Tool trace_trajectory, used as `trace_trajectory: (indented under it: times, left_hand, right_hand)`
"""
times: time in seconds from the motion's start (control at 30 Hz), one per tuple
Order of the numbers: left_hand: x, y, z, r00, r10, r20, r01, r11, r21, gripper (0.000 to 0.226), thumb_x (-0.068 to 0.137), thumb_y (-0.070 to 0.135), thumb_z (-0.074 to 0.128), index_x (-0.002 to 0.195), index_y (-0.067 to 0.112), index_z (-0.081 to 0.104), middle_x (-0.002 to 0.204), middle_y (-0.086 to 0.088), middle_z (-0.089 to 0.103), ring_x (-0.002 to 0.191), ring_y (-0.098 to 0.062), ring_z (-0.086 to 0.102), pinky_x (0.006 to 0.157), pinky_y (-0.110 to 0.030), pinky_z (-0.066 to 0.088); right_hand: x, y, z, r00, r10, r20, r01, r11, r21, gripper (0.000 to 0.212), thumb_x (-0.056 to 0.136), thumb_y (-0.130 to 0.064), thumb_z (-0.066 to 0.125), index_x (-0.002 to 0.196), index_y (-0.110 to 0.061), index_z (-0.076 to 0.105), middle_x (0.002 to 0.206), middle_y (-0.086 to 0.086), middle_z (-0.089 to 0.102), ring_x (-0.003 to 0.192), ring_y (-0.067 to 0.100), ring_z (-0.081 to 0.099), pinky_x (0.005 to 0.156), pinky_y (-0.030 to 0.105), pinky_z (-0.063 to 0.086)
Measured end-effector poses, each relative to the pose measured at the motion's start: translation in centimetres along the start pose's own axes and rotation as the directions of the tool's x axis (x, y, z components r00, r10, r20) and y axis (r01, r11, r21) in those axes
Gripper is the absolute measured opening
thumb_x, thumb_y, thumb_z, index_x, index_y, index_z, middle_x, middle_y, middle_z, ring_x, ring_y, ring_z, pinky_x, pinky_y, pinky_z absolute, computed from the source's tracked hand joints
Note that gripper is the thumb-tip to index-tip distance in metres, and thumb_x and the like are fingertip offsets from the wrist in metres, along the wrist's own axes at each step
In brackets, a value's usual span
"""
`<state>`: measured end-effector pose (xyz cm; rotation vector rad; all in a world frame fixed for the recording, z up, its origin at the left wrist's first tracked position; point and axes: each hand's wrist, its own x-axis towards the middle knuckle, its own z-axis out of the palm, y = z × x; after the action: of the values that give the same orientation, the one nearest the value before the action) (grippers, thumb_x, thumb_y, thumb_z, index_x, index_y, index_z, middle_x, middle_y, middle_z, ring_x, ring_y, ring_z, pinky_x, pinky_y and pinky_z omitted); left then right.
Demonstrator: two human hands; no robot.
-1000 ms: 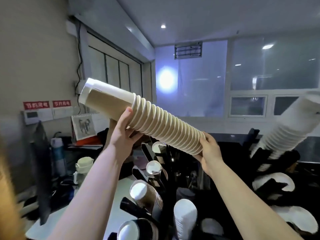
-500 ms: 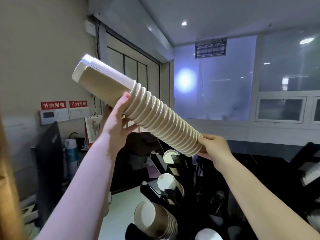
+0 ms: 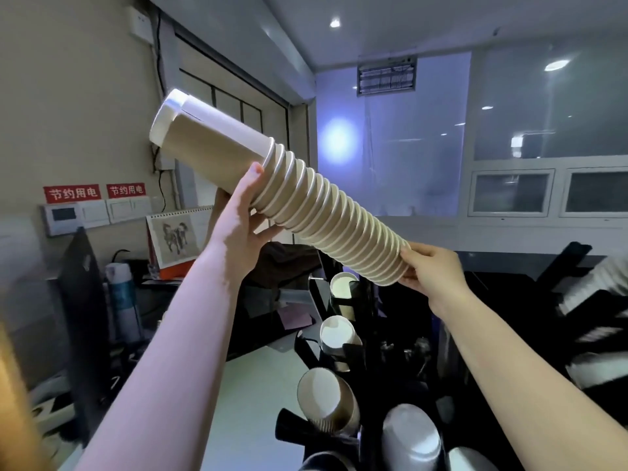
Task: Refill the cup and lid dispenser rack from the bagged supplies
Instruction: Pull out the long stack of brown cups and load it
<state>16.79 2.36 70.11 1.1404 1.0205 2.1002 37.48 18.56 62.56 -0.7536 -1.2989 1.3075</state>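
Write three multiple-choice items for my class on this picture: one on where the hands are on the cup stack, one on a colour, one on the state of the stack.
1. Where does the right hand grip the cup stack?
A. at its lower end
B. at its upper end
C. at its middle

2. What colour are the two wall signs with white writing?
A. green
B. red
C. blue

3. How is the stack held?
A. upright
B. level
C. slanted, the left end higher

Answers:
1 A: the right hand's fingers pinch the lowest rims, while the left hand holds the stack further up.
2 B: both signs above the switches are red.
3 C: the stack runs from upper left down to lower right, above the rack.
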Motion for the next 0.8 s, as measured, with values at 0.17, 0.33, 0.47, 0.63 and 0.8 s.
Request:
trace_trajectory:
  times: [0.17,0.33,0.47,0.63,0.8]
  left_hand:
    - [-0.3,1.8,-1.5,1.0,-0.013,-0.007,0.013,0.999,-0.031,0.042,0.076,0.052,0.066,0.112,0.031,0.064,0.119,0.006,0.064,0.116,-0.018,0.058,0.098,-0.043,0.049]
    - [-0.1,3.9,-3.4,1.0,0.02,0.001,-0.02,1.0,0.009,0.045,0.071,0.055,0.064,0.111,0.033,0.062,0.12,0.006,0.06,0.116,-0.018,0.057,0.101,-0.046,0.046]
    - [0.4,4.3,-3.8,0.996,0.091,-0.002,-0.09,0.995,0.052,0.061,0.071,0.051,0.068,0.127,0.032,0.053,0.128,0.005,0.059,0.117,-0.018,0.058,0.096,-0.046,0.049]
    - [1.2,3.3,-3.2,0.989,0.143,-0.035,-0.14,0.987,0.085,0.079,0.054,0.047,0.077,0.126,0.027,0.052,0.126,0.004,0.062,0.115,-0.017,0.06,0.085,-0.042,0.054]
    - [2.0,1.3,-1.5,0.985,0.152,0.077,-0.163,0.97,0.179,0.061,0.052,0.048,0.076,0.108,0.033,0.056,0.092,0.021,0.068,0.087,0.001,0.065,0.075,-0.03,0.051]
  right_hand:
    - [-1.1,-1.1,1.8,0.999,-0.016,-0.03,0.016,1.0,-0.005,0.011,0.092,-0.01,0.062,0.099,-0.012,0.071,0.096,0.008,0.072,0.09,0.022,0.069,0.069,0.03,0.057]
    - [-1.8,-1.6,4.5,0.999,-0.028,-0.034,0.027,0.999,-0.018,0.003,0.088,-0.008,0.067,0.089,-0.008,0.07,0.085,0.009,0.07,0.074,0.019,0.068,0.053,0.021,0.055]
    - [-0.8,-0.8,5.7,0.997,-0.028,-0.07,0.02,0.992,-0.121,0.006,0.084,-0.012,0.072,0.08,-0.012,0.068,0.078,0.01,0.07,0.064,0.018,0.067,0.056,0.025,0.053]
    - [1.1,0.8,5.9,0.995,0.039,-0.093,-0.061,0.968,-0.243,0.007,0.08,-0.012,0.075,0.077,-0.01,0.07,0.072,0.012,0.071,0.061,0.019,0.065,0.066,0.032,0.056]
    - [2.6,0.9,5.5,0.982,0.181,-0.053,-0.189,0.925,-0.33,0.013,0.079,-0.011,0.071,0.082,0.001,0.066,0.075,0.019,0.07,0.065,0.022,0.06,0.063,0.027,0.051]
